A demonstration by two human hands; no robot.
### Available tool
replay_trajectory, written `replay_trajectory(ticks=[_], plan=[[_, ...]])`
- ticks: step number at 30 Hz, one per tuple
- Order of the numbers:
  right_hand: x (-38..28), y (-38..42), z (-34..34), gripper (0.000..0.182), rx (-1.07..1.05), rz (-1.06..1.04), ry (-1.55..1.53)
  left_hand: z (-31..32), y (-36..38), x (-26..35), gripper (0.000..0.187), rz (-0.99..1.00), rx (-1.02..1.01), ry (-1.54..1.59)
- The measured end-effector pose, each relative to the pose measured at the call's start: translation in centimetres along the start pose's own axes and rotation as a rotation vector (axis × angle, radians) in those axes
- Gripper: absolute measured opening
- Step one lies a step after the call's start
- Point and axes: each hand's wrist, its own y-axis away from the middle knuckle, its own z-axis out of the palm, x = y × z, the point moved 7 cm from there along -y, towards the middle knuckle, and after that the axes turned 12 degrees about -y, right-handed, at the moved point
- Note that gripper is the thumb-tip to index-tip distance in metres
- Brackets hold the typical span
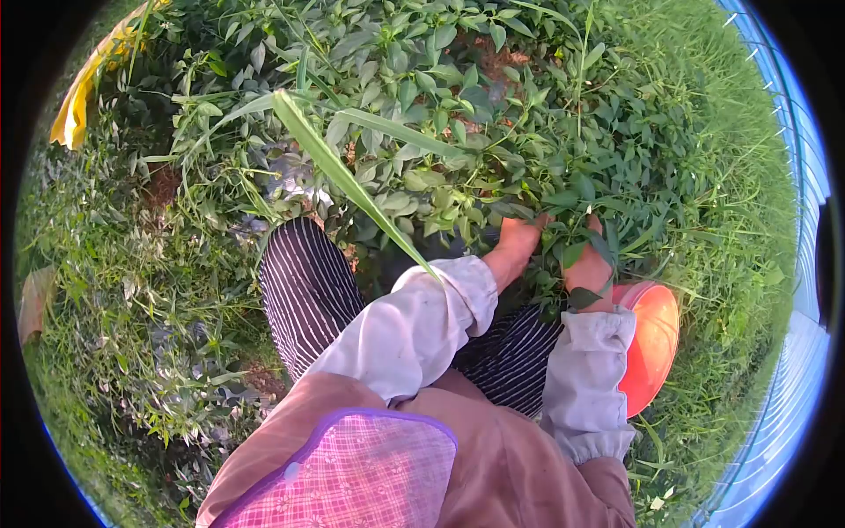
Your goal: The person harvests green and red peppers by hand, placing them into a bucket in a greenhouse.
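Note:
Both of my hands reach into a leafy green plant [563, 198] in front of my right knee. My left hand [521, 236] touches the leaves from the left, its fingers mostly hidden under foliage. Close by on the right, my right hand [591, 260] goes up among the stems, with leaves covering its fingers. Whether either hand grips anything is hidden. An orange bucket [650, 348], tilted and partly behind my right forearm, stands beside that arm.
Dense plants and grass surround me. A long grass blade [348, 180] crosses above my left sleeve. Yellow cloth [81, 101] hangs at the upper left. Blue and white sheeting [797, 141] runs along the right side. Dark plastic film [290, 172] shows between the plants.

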Motion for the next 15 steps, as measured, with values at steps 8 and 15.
replay_trajectory(ticks=[8,15], plan=[[-1.6,-1.3,-8.5,0.046,0.24,0.297,-0.809,-0.6,-0.3,1.2,0.049,0.277,0.018,-0.109],[-1.5,0.7,-5.2,0.035,-0.083,0.344,-1.669,-5.4,7.5,6.3,0.081,0.338,-0.005,-1.124]])
